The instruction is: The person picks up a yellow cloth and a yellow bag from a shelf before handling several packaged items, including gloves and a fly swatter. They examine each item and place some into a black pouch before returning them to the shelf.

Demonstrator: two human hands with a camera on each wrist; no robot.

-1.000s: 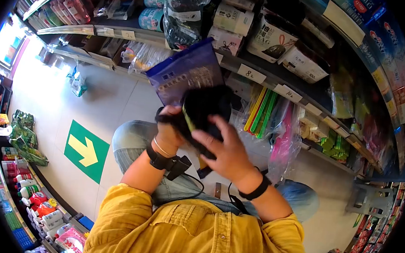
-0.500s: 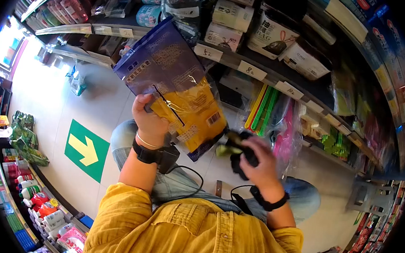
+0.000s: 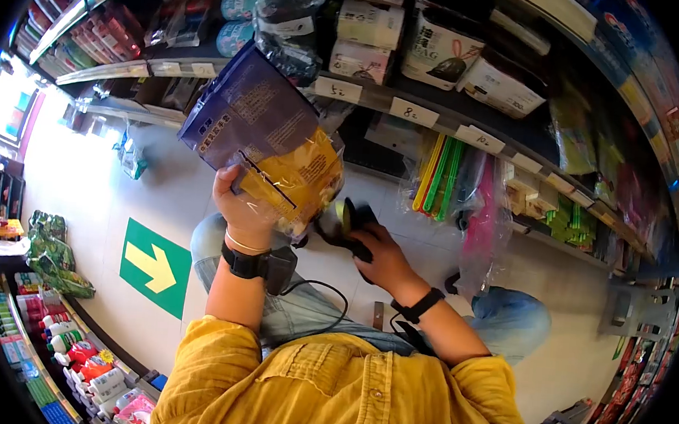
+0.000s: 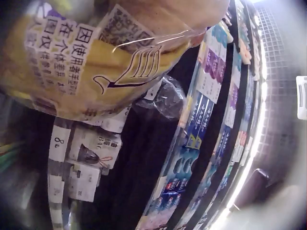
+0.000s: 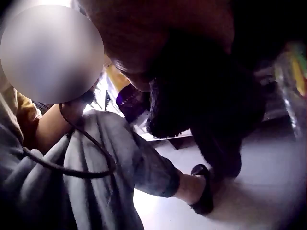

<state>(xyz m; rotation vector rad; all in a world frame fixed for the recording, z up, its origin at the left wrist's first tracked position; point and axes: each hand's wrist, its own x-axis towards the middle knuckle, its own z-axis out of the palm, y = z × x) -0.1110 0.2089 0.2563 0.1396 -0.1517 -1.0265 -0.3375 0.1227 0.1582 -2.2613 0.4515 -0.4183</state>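
Observation:
My left hand (image 3: 246, 217) grips a purple and yellow clear-plastic package (image 3: 256, 112) by its lower left edge, holding it tilted before the shelf. Printed text and a code square on the same package (image 4: 62, 72) fill the top of the left wrist view. In my right hand (image 3: 389, 263) is a bunched black fabric item (image 3: 361, 216) with a yellow-green patch, close beside the package's lower right end. The right wrist view shows the black fabric (image 5: 206, 100) dark and fuzzy-edged, hanging down; the fingers on it are mostly lost in shadow.
A shelf with price tags (image 3: 415, 112) runs across the front, carrying boxed bags (image 3: 443, 50). Colourful sticks (image 3: 439, 176) and a pink plastic-wrapped item (image 3: 480, 222) hang below. Bent knees in jeans (image 3: 509, 322) flank the floor. A green arrow sign (image 3: 154, 268) lies left; a grey stool (image 3: 638, 312) stands right.
Both hands were together at the black fabric over the package, then parted, the package turning its printed side up. Since then the right hand has brought the fabric left and up, beside the package.

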